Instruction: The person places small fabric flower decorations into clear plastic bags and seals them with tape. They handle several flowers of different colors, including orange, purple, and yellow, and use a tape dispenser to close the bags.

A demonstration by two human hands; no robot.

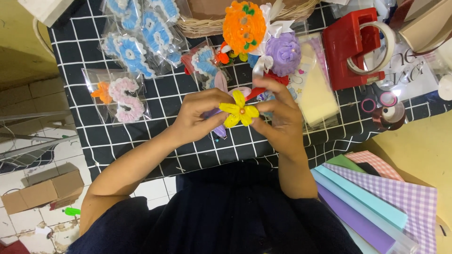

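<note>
Dark sleeves and lap fill the bottom of the view, then both forearms reaching up to the bench (141,141) with its black cloth gridded in white. Left hand (200,115) and right hand (278,117) are pressed in close, fingertips pinching a small yellow flower (239,113) made of fuzzy stems, held just above the cloth between them, petals facing the camera, a pale bead at its centre.

Doing this well, as I judge it: grip from behind the petals, not on them, so the fuzz isn't crushed; keep one hand fixed as anchor while the other does the fine shaping; work close over the cloth so a dropped piece stays put.

Around: bagged blue and white fuzzy shapes (136,42) upper left, a pink one with an orange flower (125,99) below them, orange pompom flower (244,26) and purple one (284,52) beyond the hands, wicker basket (202,26), red tape dispenser (351,49), paper rolls (367,197) lower right.

Hard to tell: the flower's stem and back are hidden by fingers; something purple with a pin-like tip pokes out under the left hand, can't identify it. Red and pink bits behind the right hand are mostly covered. Basket contents are cut off at the top edge.
</note>
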